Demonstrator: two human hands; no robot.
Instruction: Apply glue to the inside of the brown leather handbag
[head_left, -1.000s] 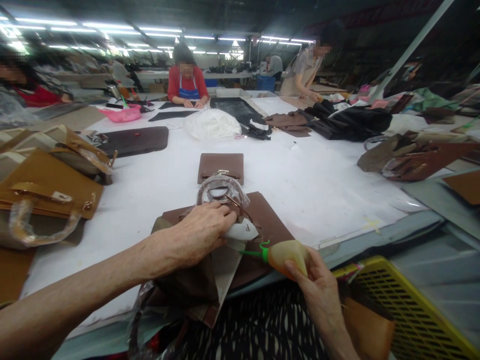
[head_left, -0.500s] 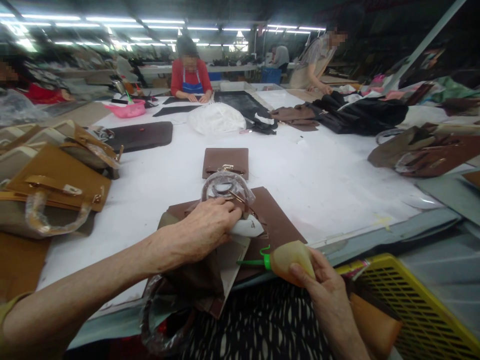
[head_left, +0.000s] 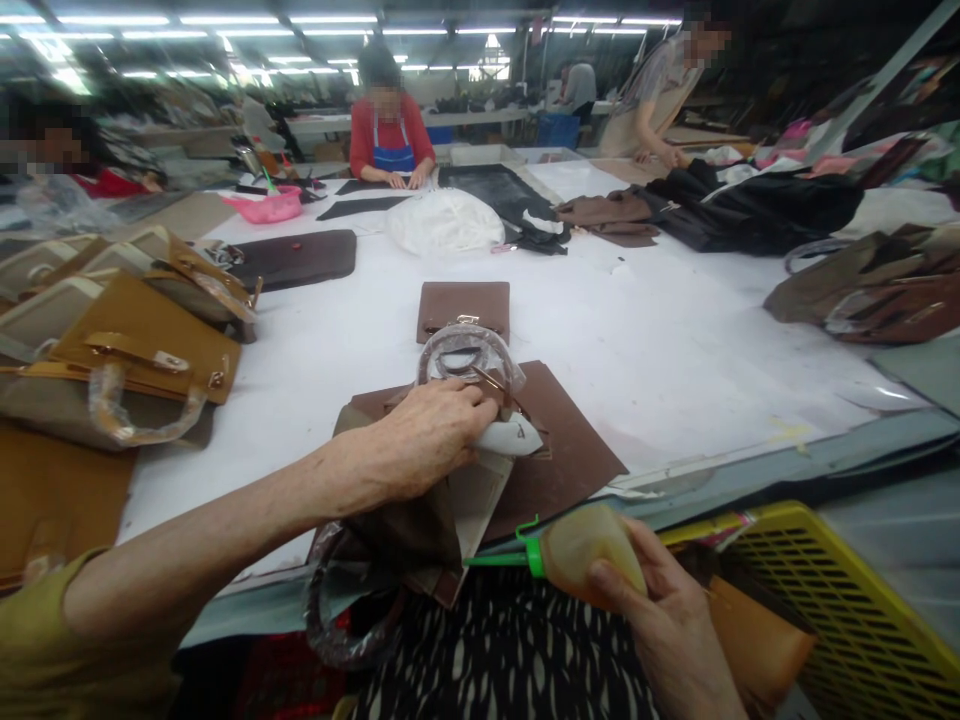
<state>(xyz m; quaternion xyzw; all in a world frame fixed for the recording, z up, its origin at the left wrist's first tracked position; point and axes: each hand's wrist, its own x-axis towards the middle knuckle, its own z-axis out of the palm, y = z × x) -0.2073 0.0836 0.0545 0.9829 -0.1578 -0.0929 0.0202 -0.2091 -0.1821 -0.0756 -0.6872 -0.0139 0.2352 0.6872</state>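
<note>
- The left hand (head_left: 431,435) lies flat, fingers (head_left: 472,400) stretched and pressed down on a brown bag (head_left: 559,455); the fingertips hide where they meet its white lining (head_left: 510,438).
- The right hand (head_left: 667,610) is curled tight around a glue bottle (head_left: 581,550); the thumb covers part of its base and the wrist is cut off at the bottom edge.
- The bottle is soft, amber, pear-shaped plastic with a green cap and a thin green nozzle (head_left: 491,561).
- It lies almost level, long axis left to right, nozzle pointing left at the bag's near edge.
- The bag is smooth flat leather at the near edge of the white table (head_left: 660,370); its round handle (head_left: 469,360) is wrapped in crinkled clear film.
- Right of the bag, a yellow mesh crate (head_left: 847,610) runs out of frame.
</note>
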